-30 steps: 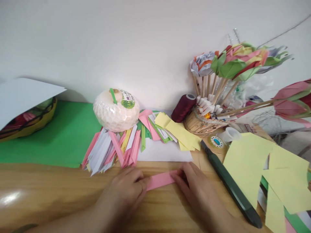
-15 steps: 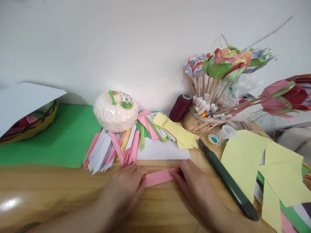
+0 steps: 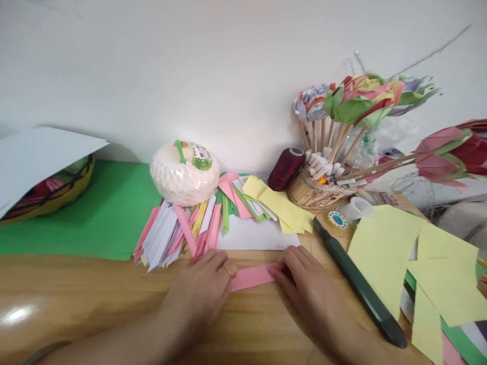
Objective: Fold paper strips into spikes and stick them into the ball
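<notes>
A pink paper strip [image 3: 253, 278] lies on the wooden table between my two hands. My left hand [image 3: 205, 279] is closed on its left end, with a ring on one finger. At the other end my right hand [image 3: 302, 276] pinches the strip, fingers curled over it. Just beyond my left hand is a pile of folded paper pieces [image 3: 173, 230] in white, pink and yellow. A white sheet [image 3: 254, 235] lies behind the strip, with yellow paper pieces [image 3: 274, 197] and other coloured cuttings along its far edge.
A dark green cutter-like tool [image 3: 361, 284] lies right of my right hand, beside yellow sheets [image 3: 388, 248]. Farther back stand a wrapped coconut [image 3: 182, 177], a maroon thread spool [image 3: 286, 170] and a basket [image 3: 312, 192] of paper flowers. Green paper [image 3: 114, 213] covers the back left.
My left hand has shifted slightly right along the pink strip, so a little less of it shows. My right hand stays at its end. The whole view has shifted slightly.
</notes>
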`<state>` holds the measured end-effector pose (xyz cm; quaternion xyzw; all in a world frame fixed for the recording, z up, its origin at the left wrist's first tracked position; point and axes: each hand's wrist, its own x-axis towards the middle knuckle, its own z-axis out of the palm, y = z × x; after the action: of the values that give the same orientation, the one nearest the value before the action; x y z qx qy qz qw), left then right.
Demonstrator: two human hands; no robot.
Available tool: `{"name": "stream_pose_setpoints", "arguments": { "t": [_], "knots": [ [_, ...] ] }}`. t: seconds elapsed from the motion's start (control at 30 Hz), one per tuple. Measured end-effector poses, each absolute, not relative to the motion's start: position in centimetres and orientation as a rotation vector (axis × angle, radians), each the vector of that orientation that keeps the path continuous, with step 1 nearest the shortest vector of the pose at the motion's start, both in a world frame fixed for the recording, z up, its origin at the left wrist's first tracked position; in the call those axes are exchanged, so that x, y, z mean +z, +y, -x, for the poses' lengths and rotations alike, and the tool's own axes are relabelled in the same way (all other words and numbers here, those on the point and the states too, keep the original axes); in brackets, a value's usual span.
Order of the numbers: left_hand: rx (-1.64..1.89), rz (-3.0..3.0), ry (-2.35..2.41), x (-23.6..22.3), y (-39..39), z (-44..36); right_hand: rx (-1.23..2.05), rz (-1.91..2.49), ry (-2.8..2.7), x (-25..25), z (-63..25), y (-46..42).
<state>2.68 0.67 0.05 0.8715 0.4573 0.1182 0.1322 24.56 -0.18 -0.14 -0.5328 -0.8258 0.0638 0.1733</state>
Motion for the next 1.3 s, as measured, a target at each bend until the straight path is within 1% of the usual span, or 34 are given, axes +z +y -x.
{"name": "stream_pose_setpoints", "arguments": {
  "t": [0.1,0.2,0.27,0.53,0.73,0.8,0.93,1.0,1.2,1.3],
  "knots": [
    [0.535,-2.623,1.286,-0.7,0.3,-2.9,0.206,1.516,-2.322,-0.1,-24.6,-0.1],
    [0.736,-2.860,0.968,-1.7,-0.3,-2.9,0.230,1.509,-2.316,-0.3,-24.7,-0.1],
    [0.772,-2.986,0.806,-2.1,-0.6,-2.7,0.224,1.508,-2.317,-0.5,-24.7,-0.1],
    [0.619,-3.134,0.707,-1.0,-0.7,-2.0,0.229,1.517,-2.304,-0.6,-24.7,-0.2],
    [0.721,-3.139,0.782,-1.5,-1.0,-2.2,0.388,1.467,-2.133,0.2,-25.4,-0.8],
    [0.707,-3.146,0.782,-1.7,-1.2,-2.3,0.324,1.376,-2.159,0.7,-25.7,-1.2],
    [0.698,-3.169,0.824,-1.8,-1.4,-2.5,0.013,0.978,-2.403,1.2,-25.3,-1.8],
    [0.695,-3.192,0.833,-1.9,-1.4,-2.6,-0.063,0.878,-2.493,1.0,-24.8,-2.0],
    [0.682,-3.267,0.851,-2.4,-2.2,-2.4,-0.032,0.892,-2.637,0.5,-24.6,-2.5],
    [0.588,-3.342,0.879,-2.4,-3.2,-2.0,0.011,0.900,-2.669,0.6,-25.0,-2.5]
  ]
}}
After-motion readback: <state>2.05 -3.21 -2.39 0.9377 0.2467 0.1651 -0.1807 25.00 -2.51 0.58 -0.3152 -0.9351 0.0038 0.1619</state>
